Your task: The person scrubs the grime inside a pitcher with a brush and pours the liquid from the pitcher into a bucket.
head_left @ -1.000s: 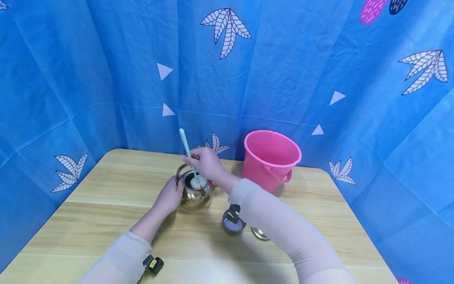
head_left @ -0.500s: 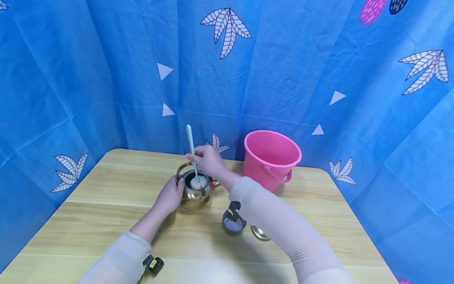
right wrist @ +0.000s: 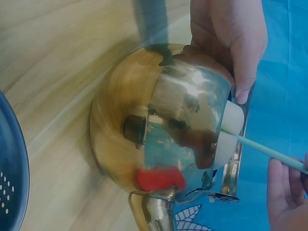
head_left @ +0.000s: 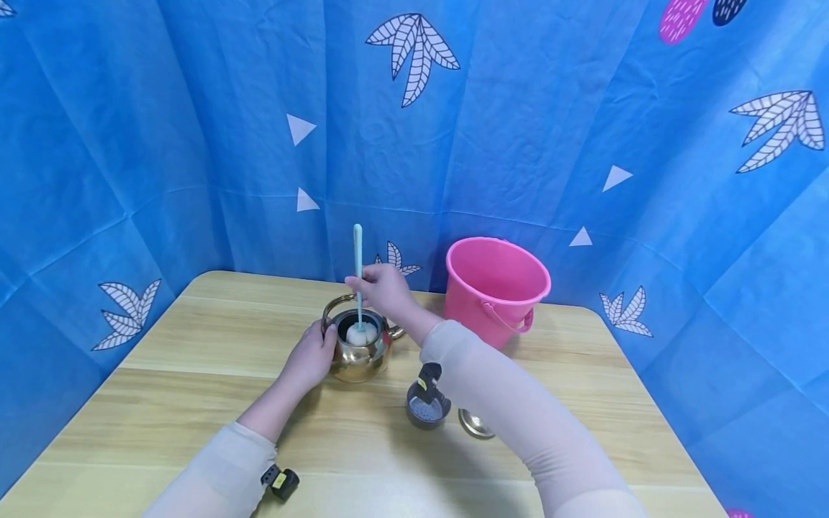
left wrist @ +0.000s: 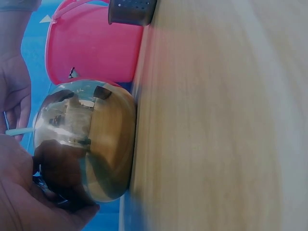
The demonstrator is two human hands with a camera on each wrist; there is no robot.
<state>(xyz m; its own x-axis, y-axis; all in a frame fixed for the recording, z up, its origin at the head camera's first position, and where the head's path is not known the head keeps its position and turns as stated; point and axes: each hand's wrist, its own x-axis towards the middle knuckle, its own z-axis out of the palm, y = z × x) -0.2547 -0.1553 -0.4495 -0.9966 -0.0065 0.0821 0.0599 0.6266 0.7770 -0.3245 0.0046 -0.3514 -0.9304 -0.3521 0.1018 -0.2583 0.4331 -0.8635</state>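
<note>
My right grip [head_left: 386,291] is pinched nearly closed on the brush [head_left: 358,248], head down in the kettle [head_left: 356,368] just below. Should be light, soft-tipped; I'd hold mid-stick. Left grip [head_left: 314,354] clasps the kettle's side, likely slippery; exact wrap's hard to see.

Brt, soft shdws; kettle [right wrist: 163,120] glare; wrist pics hazy.

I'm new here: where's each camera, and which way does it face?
Head: head-worn, looks forward and down at the kettle; left hand, right hand show.
Left wrist: worn there, faces the kettle; both hands show.
Right wrist: worn there, faces the kettle and brush; both hands show.
Head and left wrist share the pink bucket.
</note>
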